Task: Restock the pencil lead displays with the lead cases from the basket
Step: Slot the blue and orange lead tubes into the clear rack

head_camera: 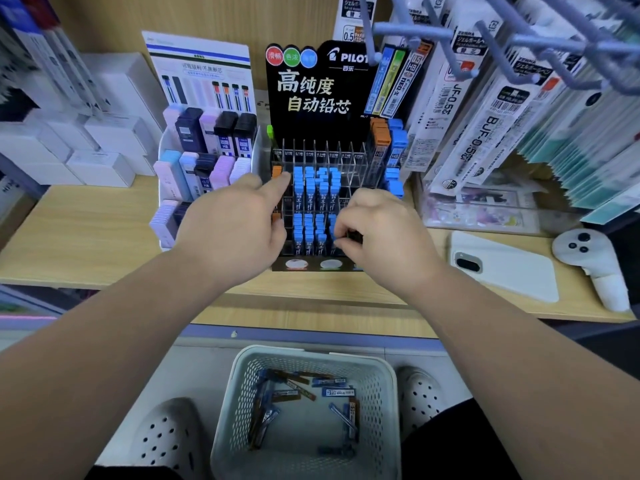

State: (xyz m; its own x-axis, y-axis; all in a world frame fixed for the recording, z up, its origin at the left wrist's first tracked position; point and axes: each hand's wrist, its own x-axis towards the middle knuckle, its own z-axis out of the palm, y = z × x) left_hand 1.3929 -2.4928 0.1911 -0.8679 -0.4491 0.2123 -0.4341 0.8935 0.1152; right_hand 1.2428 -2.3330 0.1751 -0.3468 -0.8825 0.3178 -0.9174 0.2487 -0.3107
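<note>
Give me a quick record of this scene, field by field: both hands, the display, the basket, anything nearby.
Pilot display: middle slots hold blue-capped cases
left hand: index finger extended toward the orange-capped cases at the display's left edge
right hand: pinches a dark lead case at the front row
basket: on the floor, loose lead cases inside
nearby: white phone on the shelf

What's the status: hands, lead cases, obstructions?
Left hand open, fingertip at Pilot display. Right hand pinches dark lead case at front row. Basket holds more cases. Nothing blocking.
</note>
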